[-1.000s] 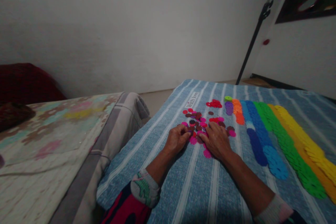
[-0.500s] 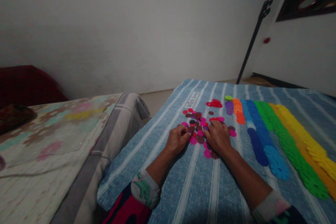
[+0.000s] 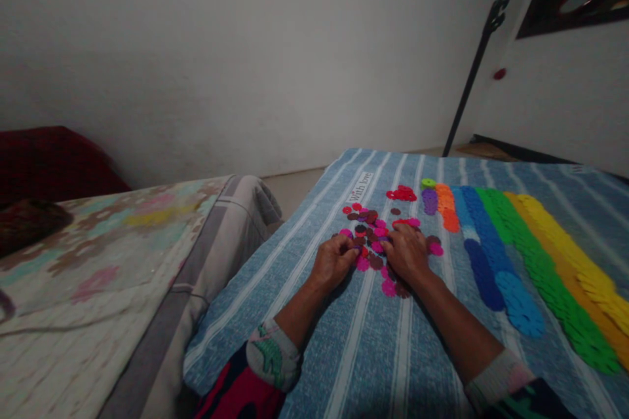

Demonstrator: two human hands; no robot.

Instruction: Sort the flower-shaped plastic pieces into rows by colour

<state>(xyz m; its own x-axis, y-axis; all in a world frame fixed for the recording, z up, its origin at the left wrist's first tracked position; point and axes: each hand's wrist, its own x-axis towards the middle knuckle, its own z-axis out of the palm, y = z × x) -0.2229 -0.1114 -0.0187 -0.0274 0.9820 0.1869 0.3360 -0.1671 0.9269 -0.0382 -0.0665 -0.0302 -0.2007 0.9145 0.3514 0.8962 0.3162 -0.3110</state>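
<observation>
A loose pile of small notched plastic discs, pink, brown and red (image 3: pixel 376 262), lies on the blue striped cloth (image 3: pixel 314 347). At the pile's left edge is my left hand (image 3: pixel 334 262), its thumb and fingertips pinched together. Whatever is between them is too small to make out. My right hand (image 3: pixel 407 254) rests palm down over the right side of the pile, thumb apart from the fingers, covering some discs. Just beyond it sits a small cluster of red discs (image 3: pixel 401 194).
Rows of overlapping discs run along the right: purple (image 3: pixel 429 201), orange (image 3: pixel 447 208), blue (image 3: pixel 484 226), green (image 3: pixel 550 275) and yellow (image 3: pixel 565 245). One lime disc (image 3: pixel 428 182) lies behind. A patterned bed cover (image 3: pixel 98 275) is at left; a black stand (image 3: pixel 469 91) rises behind.
My right hand has shifted very slightly left over the pile. My left hand stays pinched in nearly the same place, and the discs look almost unchanged.
</observation>
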